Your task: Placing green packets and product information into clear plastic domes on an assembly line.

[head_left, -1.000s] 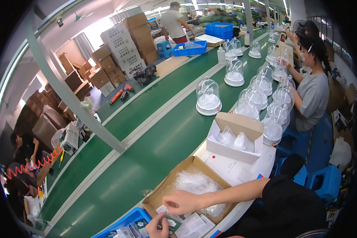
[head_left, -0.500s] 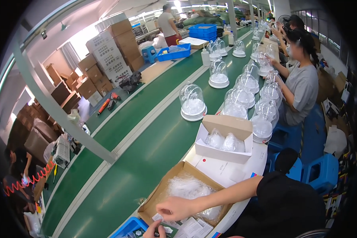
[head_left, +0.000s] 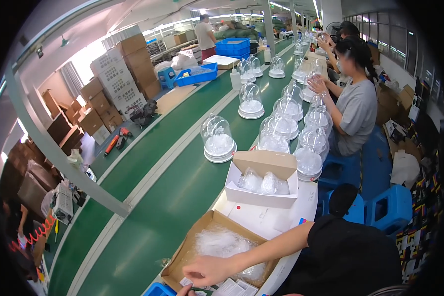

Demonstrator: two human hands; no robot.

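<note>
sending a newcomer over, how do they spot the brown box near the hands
Follow the long green surface down its right side to the person's right hand. Under that hand sits a shallow, open brown cardboard box with crumpled clear plastic inside. Its brown colour and low walls set it apart from the white box just beyond.

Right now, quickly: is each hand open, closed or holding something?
Left hand: mostly cut off by the picture's lower edge; cannot be told.
Right hand: curled over the cardboard tray; whether it holds anything cannot be told.
</note>
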